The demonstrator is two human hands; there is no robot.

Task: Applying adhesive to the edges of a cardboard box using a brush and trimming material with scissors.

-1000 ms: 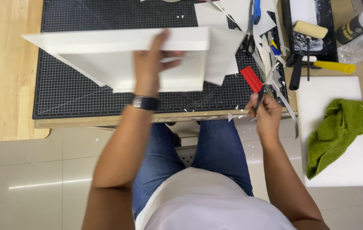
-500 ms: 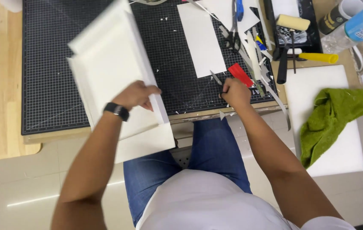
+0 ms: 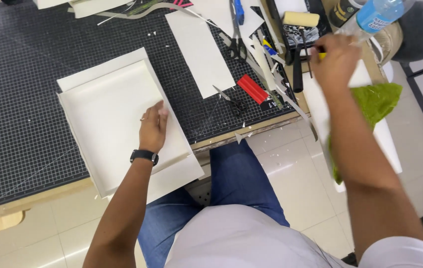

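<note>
Left hand [image 3: 153, 126] lies flat, fingers together, pressing on the white shallow tray [image 3: 107, 114], which sits on the black cutting mat [image 3: 18, 99] with one corner hanging over the table edge. Right hand [image 3: 338, 59] is out to the right, fingers curled around a yellow-tipped tool [image 3: 322, 55], mostly hidden. Just beside it, a green cloth [image 3: 375, 101]. Red cutter [image 3: 252, 89] and small scissors [image 3: 231, 101] lie between the hands.
</note>
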